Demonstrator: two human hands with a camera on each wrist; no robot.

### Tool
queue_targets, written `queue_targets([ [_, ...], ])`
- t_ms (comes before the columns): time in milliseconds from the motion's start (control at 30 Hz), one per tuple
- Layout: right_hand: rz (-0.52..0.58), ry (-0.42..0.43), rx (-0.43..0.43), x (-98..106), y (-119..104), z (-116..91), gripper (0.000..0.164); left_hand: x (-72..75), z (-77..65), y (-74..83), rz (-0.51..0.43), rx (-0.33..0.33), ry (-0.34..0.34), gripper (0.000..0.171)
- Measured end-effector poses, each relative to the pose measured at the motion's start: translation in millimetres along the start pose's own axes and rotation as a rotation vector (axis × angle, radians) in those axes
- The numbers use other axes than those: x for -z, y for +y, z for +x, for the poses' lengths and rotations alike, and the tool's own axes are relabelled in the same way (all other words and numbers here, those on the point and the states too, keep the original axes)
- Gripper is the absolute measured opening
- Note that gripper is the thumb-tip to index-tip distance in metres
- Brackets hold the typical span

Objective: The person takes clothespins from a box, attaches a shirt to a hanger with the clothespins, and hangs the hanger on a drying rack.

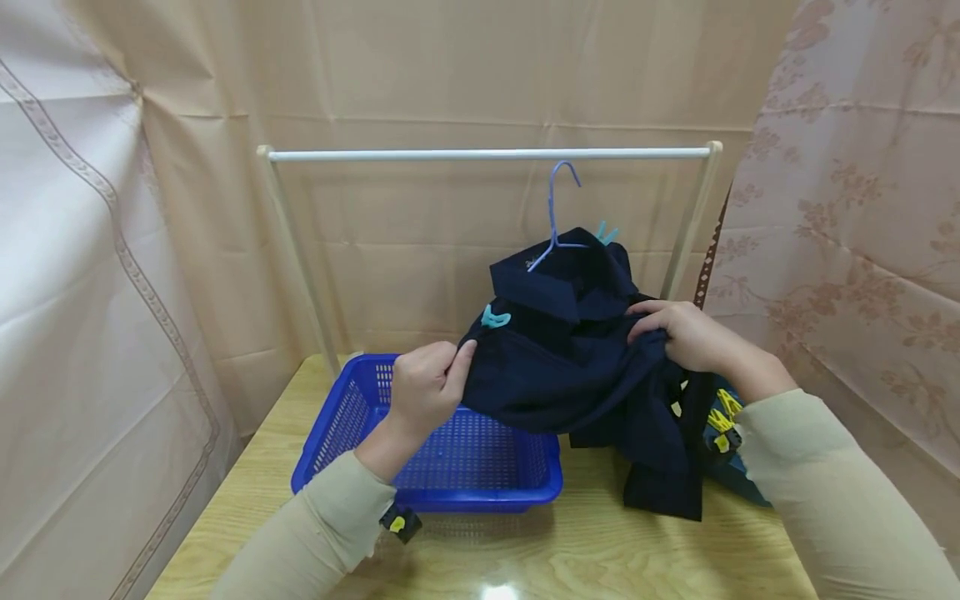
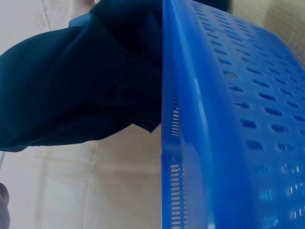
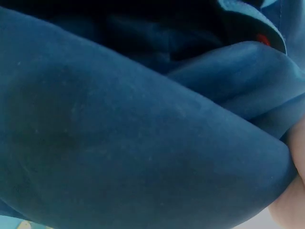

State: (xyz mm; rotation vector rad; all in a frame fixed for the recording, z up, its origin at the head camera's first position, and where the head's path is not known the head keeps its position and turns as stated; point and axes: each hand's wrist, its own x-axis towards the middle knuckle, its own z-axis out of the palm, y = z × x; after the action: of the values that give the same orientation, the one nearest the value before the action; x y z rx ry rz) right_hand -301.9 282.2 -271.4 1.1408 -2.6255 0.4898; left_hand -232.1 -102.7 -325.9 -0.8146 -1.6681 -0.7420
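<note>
A dark navy collared shirt is on a purple hanger, whose hook tip shows just below a white rail in the head view. One light-blue clothespin sits at the shirt's left shoulder, and another clothespin shows behind the collar. My left hand pinches the left sleeve between thumb and fingers. On the other side, my right hand grips bunched cloth, its fingertips partly in the folds. Dark cloth fills most of the right wrist view, with part of the hand at the edge.
A blue perforated basket stands on the wooden table, under the shirt's left side. Behind it rises a rack with a white rail. Yellow clothespins lie in a dark teal container by the right forearm. Curtains surround the table.
</note>
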Motion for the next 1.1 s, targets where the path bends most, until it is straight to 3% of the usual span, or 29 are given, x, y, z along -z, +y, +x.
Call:
queue_targets([
  [300,0.033,-0.064,0.002,-19.7,5.4,-5.1,0.045,-4.1,-2.7,2.2,0.002,0.039,-0.011,0.051],
  [600,0.04,-0.097,-0.011,-34.8,4.8,-10.4,0.053,-5.9,-4.3,3.2,-0.002,0.045,-0.014,0.048],
  [933,0.026,-0.133,-0.009,-49.5,7.0,-16.1,0.044,-6.4,-5.5,5.7,-0.033,0.062,-0.024,0.045],
  [1100,0.06,-0.203,-0.006,-51.8,5.9,-20.0,0.034,-6.4,-6.1,5.4,-0.016,0.075,-0.037,0.045],
])
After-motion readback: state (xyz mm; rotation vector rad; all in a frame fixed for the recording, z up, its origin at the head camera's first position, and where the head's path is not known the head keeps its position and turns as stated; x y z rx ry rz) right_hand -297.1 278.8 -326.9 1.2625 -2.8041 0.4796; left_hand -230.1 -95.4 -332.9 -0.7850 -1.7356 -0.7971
